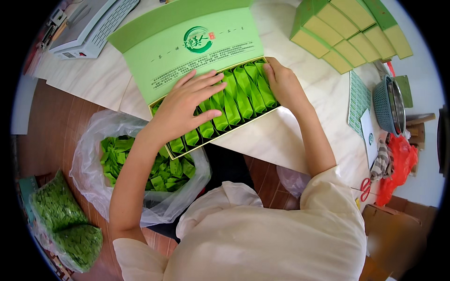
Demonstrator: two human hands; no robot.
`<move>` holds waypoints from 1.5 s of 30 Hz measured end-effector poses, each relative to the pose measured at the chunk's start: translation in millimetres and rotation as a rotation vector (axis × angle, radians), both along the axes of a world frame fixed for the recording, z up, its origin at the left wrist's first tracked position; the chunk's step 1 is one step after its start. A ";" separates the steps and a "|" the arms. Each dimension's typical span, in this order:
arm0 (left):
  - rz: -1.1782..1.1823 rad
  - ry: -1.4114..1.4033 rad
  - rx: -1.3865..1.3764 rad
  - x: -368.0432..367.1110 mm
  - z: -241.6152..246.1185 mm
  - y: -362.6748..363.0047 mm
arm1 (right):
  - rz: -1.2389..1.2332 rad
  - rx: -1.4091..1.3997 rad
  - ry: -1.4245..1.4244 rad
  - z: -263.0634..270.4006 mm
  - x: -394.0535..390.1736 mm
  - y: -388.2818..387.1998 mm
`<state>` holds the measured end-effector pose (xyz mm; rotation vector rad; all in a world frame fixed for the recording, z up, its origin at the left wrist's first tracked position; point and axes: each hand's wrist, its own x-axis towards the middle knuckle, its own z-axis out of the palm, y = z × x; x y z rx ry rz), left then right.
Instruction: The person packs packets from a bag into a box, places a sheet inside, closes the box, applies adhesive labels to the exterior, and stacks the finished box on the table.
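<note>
A long green cardboard gift box [226,132] lies at the table's front edge, its printed lid [225,52] hinged up and back. Bright green foil packets [232,98] stand in a row inside it. Over the left part of the row my left hand [191,100] lies palm down with fingers spread, hiding some packets. My right hand [284,82] grips the box's right end, thumb on the near side and fingers around the far corner. Below the box's left end, a clear plastic bag [88,154] holds many loose green packets [172,174].
Stacked green and yellow boxes [351,31] stand at the back right. A grey machine [88,31] sits at back left. Along the right are a sticker sheet [359,102], a blue basket [383,105], red scissors [365,188] and a red plastic bag [399,165]. Filled bags [65,217] lie on the floor.
</note>
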<state>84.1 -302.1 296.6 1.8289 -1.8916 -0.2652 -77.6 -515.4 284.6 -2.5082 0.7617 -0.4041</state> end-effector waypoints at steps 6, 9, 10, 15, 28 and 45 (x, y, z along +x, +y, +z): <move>0.003 -0.076 -0.042 -14.0 5.1 -4.1 | -0.002 0.103 -0.018 2.0 0.6 -0.8; -0.070 -0.137 -0.034 -25.4 0.1 -8.9 | 0.033 0.222 -0.070 -9.4 -1.3 -12.7; -0.079 -0.134 -0.041 -27.3 0.3 -9.3 | 0.064 0.288 -0.103 -12.3 -2.2 -18.4; -0.053 -0.056 -0.008 -28.9 -3.4 -12.1 | -0.053 0.456 -0.254 7.5 -47.1 -61.7; -0.031 -0.128 -0.039 -31.7 5.6 -14.5 | -0.937 -0.623 0.153 -41.8 -331.1 -156.0; -0.020 -0.114 -0.021 -31.6 4.4 -14.2 | -0.797 -0.360 0.328 -40.3 -359.9 -179.7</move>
